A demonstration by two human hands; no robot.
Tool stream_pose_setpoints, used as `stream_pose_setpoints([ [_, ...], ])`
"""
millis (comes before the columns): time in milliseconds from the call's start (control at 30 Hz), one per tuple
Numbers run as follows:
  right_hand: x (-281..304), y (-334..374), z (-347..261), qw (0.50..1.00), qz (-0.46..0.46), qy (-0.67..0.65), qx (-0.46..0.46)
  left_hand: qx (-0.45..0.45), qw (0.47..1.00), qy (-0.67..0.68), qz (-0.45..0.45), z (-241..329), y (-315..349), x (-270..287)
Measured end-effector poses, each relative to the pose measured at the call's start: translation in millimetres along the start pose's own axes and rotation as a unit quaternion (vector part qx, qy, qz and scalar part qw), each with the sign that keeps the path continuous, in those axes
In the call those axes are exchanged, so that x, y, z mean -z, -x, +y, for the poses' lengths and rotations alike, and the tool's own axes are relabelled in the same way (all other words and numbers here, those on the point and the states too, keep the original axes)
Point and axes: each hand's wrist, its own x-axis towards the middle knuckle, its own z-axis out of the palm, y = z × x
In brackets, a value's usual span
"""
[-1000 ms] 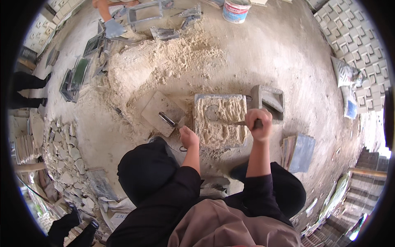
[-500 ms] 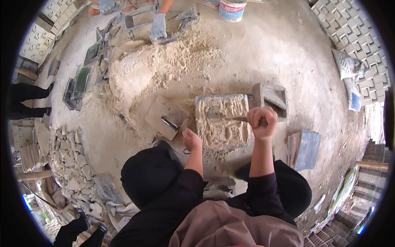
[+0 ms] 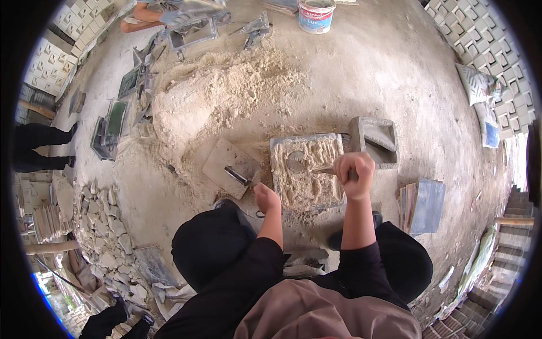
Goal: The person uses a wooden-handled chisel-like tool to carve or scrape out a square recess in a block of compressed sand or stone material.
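My right hand (image 3: 354, 175) is closed round the handle of a trowel (image 3: 323, 169). Its narrow blade points left over a square mould (image 3: 276, 141) filled with damp, ridged sandy mix (image 3: 307, 192). A round grey patch shows in the mix. My left hand (image 3: 267, 199) is closed beside the mould's left edge, close to the end of a shiny metal cylinder (image 3: 236, 175); whether the fingers hold it is hidden. The cylinder lies over a flat square board (image 3: 217, 161) dusted with sand.
Beyond the board spreads a heap of sandy mix (image 3: 226, 85). A grey concrete block (image 3: 389, 127) stands right of the mould, with leaning slabs (image 3: 426, 206) nearer. Rubble (image 3: 104, 231) lies left. A bucket (image 3: 316, 17) and a co-worker's gloved hand (image 3: 175, 18) by metal frames (image 3: 192, 35) are at the back.
The co-worker's gloved hand has drawn back from the sand heap toward the frames. My right hand has shifted slightly left with the trowel. The whole view has moved a little.
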Motion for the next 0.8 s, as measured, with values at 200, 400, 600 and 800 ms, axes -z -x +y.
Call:
stream_pose_setpoints([
  [200,8.3,6.8,6.0,0.997,0.050,0.034,-0.041,0.019,0.999,-0.008,-0.032,-2.4,6.4,0.2],
  [400,15.9,8.2,17.4,0.986,0.132,0.084,-0.052,0.019,1.000,0.002,-0.011,2.6,12.3,-3.2],
  [600,14.3,16.9,13.7,0.979,0.200,0.050,0.005,-0.001,1.000,0.008,-0.013,-4.3,10.2,0.0],
  [800,14.7,8.6,11.3,0.976,0.204,0.039,0.069,-0.007,1.000,-0.015,-0.011,3.6,7.3,-1.1],
])
